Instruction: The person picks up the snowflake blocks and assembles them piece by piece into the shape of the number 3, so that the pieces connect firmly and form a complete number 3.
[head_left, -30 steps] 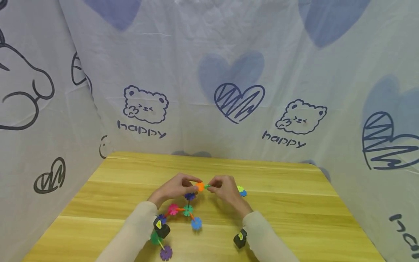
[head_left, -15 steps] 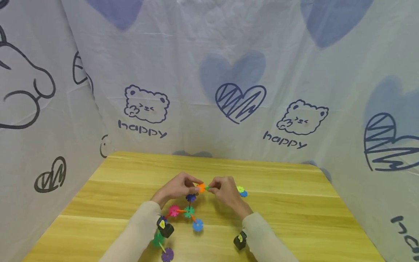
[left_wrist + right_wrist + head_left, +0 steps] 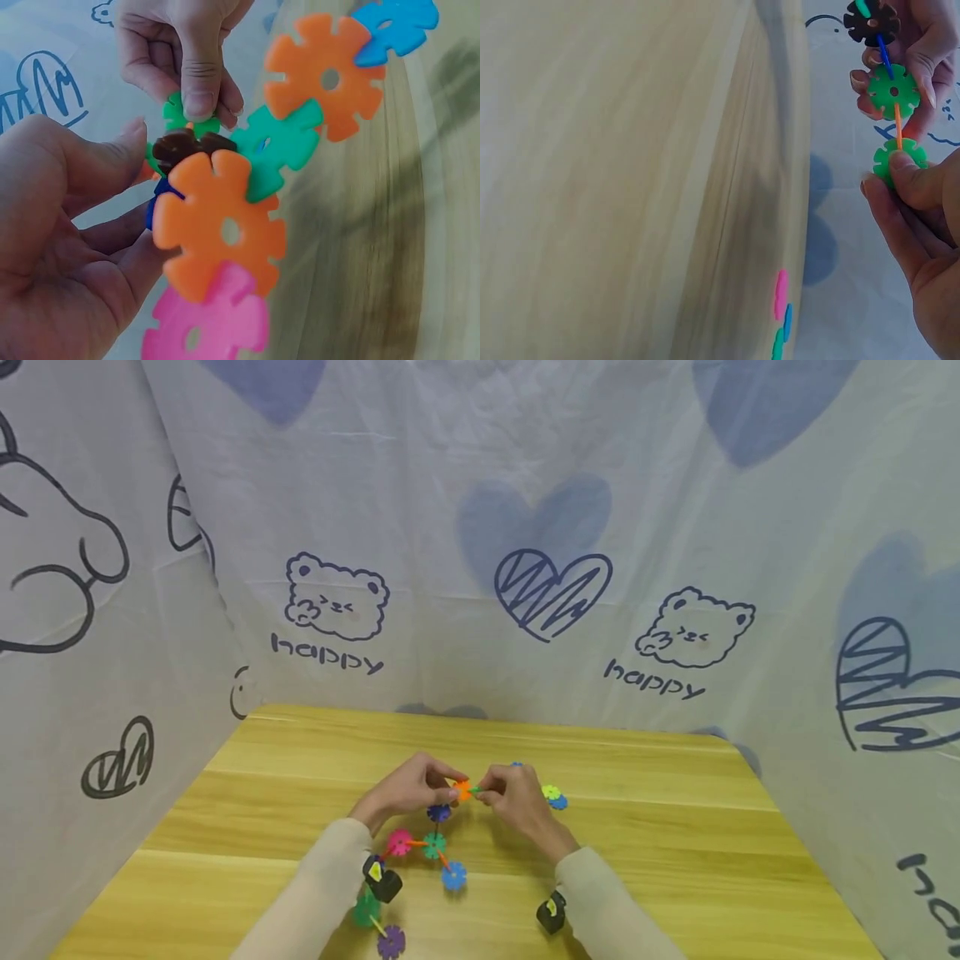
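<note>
Both hands are working above the wood-grained table (image 3: 660, 835): the left hand's (image 3: 408, 789) fingers pinch the chain of notched discs (image 3: 433, 845) near an orange disc (image 3: 462, 790), the right hand's (image 3: 517, 797) pinch a green disc (image 3: 883, 162) at its end. The chain trails from the left fingers toward the person. Right of the right fingers, a yellow disc (image 3: 551, 792) touches a blue one (image 3: 558, 802). Beyond the fingers and to either side hangs white cloth (image 3: 427, 585), printed with hearts, bears and "happy".

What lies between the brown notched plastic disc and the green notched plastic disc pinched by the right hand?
In the right wrist view: a blue plastic disc, edge-on; another green notched plastic disc; then an orange plastic disc, edge-on.
</note>
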The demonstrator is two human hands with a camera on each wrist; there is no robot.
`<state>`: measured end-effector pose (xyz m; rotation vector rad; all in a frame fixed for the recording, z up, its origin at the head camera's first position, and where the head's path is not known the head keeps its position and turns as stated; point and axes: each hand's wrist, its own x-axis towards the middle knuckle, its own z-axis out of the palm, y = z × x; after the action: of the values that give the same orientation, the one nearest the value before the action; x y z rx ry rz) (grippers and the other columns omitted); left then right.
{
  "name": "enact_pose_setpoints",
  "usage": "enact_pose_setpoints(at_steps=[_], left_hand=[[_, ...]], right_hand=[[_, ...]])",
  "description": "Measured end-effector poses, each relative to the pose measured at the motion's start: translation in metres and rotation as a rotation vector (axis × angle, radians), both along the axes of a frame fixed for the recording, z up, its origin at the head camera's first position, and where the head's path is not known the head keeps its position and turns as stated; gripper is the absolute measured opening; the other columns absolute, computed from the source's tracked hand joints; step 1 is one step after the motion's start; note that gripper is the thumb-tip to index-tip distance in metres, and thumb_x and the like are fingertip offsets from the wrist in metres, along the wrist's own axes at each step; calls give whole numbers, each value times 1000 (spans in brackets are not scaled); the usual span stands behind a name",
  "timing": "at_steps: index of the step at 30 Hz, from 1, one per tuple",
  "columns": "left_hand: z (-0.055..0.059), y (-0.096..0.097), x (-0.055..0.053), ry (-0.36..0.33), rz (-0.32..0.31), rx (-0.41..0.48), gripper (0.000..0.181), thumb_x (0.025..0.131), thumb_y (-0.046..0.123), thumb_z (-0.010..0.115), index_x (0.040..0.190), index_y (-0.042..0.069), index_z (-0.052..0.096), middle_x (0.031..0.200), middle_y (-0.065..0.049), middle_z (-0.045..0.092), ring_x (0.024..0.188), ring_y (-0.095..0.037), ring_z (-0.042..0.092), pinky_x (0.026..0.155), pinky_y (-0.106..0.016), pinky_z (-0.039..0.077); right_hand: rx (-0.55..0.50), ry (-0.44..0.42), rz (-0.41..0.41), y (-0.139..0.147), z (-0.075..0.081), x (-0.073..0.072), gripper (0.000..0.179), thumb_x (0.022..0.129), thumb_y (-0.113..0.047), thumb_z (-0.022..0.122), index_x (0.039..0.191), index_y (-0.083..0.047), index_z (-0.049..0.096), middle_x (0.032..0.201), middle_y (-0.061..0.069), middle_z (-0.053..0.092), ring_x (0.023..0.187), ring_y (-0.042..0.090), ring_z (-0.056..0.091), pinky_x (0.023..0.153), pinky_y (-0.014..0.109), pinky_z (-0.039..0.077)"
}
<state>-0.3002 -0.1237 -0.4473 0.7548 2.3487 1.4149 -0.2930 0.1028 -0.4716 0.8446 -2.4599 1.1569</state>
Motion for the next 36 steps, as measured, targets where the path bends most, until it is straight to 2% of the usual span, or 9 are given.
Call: enact_pose_setpoints(at_steps=[4,7,12,14,19,24,30,36], left_hand=[[1,2,0,-12,3,-22,36,99,6,65,133,-7,64,101,-28,77,72,-15,73,71,-27,57],[2,5,1,-35,6,-36,37,99,10,66,133,-4,63,104,-26,77,78,-17,75,78,-30,59],[3,7,2,-56,5,-38,39,99,18,68,134,3,62,107,-25,76,83,-17,73,79,-30,56],[3,7,1,-54,6,-32,39,99,19,68,136,5,61,108,-26,75,84,-17,72,77,-30,55],[3,3,0,-26,10,-27,41,100,20,68,138,6,61,111,-25,73,89,-17,69,75,-31,55],[1,5,1,-32,44,-10,40,100,19,66,138,7,62,114,-22,71,93,-17,65,74,-30,54],[-1,12,2,-78,96,55,39,100,16,64,138,7,62,118,-28,69,90,-17,69,71,-30,54],[-1,17,1,-88,177,81,40,101,16,63,140,8,60,111,-21,72,87,-17,70,73,-29,55]], right_hand=[[10,-1,18,3,-1,-2,10,85,1,81,78,-4,75,74,10,76,61,14,69,59,16,53],[23,-1,50,8,0,-5,7,86,-1,81,81,-4,75,76,10,77,64,15,71,61,17,56],[52,-90,80,21,8,-12,3,90,-4,78,92,-4,76,86,10,78,76,19,74,67,19,59],[57,-129,60,27,14,-14,5,92,-4,76,97,-5,76,91,11,78,81,20,74,70,21,60],[96,-153,-26,40,21,-23,8,93,-3,74,100,-5,77,95,10,79,82,21,74,73,28,62],[188,-180,-27,46,9,-30,6,92,1,73,97,0,76,95,14,77,82,24,73,74,29,61],[253,-263,-31,42,-12,-33,10,90,2,75,99,2,76,102,17,75,86,27,73,75,33,62],[336,-175,-32,37,-20,-33,12,83,7,77,94,3,77,94,15,76,82,24,71,75,34,61]])
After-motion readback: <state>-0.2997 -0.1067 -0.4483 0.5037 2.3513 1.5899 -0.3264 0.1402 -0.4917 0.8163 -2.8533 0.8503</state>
